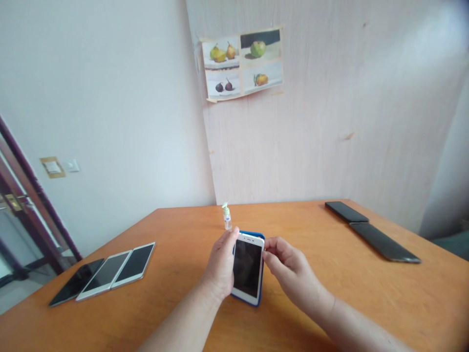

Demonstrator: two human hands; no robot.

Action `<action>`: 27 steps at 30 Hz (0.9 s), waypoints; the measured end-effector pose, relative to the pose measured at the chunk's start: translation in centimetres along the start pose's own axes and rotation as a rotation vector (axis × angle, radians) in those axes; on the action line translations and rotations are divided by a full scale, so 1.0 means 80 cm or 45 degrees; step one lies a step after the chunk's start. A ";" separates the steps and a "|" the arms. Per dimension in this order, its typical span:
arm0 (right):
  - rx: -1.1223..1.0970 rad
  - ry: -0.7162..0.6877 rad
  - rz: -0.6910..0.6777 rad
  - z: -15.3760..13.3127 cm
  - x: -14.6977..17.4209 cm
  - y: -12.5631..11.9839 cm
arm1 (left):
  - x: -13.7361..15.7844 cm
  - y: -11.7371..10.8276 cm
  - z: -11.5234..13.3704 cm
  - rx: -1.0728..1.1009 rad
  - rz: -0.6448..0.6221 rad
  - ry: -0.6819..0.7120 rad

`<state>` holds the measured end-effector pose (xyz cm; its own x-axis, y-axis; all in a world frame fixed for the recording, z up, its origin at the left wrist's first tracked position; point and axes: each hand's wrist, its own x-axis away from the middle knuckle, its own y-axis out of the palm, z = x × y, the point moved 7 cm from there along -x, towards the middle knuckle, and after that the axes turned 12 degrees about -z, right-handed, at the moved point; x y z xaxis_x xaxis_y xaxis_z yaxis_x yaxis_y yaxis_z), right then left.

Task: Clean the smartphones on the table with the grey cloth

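1. Phone (247,269): held tilted over table (176,264), against blue case (261,288).
2. Left hand (220,266) clasps phone's left side; right hand (293,274) appears to pinch case's upper right edge.
3. Risk: left grip slackening during a tug could drop phone.
4. Bottle (227,222) label: unreadable. Phone: no legible brand.

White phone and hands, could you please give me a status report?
Left hand gripping white phone. Right hand at its upper right edge. Blue case behind phone. Pump bottle beyond, seemingly not in the way.
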<state>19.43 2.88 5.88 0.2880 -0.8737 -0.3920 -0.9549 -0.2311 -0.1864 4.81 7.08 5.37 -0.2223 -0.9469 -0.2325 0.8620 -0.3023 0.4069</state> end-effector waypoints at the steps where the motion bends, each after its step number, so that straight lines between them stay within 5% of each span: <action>1: -0.067 0.018 -0.012 0.003 0.000 0.001 | 0.000 0.000 0.000 0.011 -0.001 -0.006; 9: -0.100 0.041 0.030 0.008 0.000 -0.003 | -0.003 0.005 -0.005 0.157 -0.115 -0.086; 17: 0.079 -0.050 -0.028 -0.015 0.011 0.006 | 0.000 0.011 -0.020 0.321 -0.159 -0.452; 27: -0.308 0.095 0.057 0.009 0.003 -0.006 | -0.010 -0.012 -0.043 0.087 -0.177 -0.347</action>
<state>19.99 3.08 5.18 0.2472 -0.9125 -0.3259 -0.9588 -0.2790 0.0539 5.75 8.50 2.15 -0.4580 -0.8876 -0.0485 0.7840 -0.4290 0.4486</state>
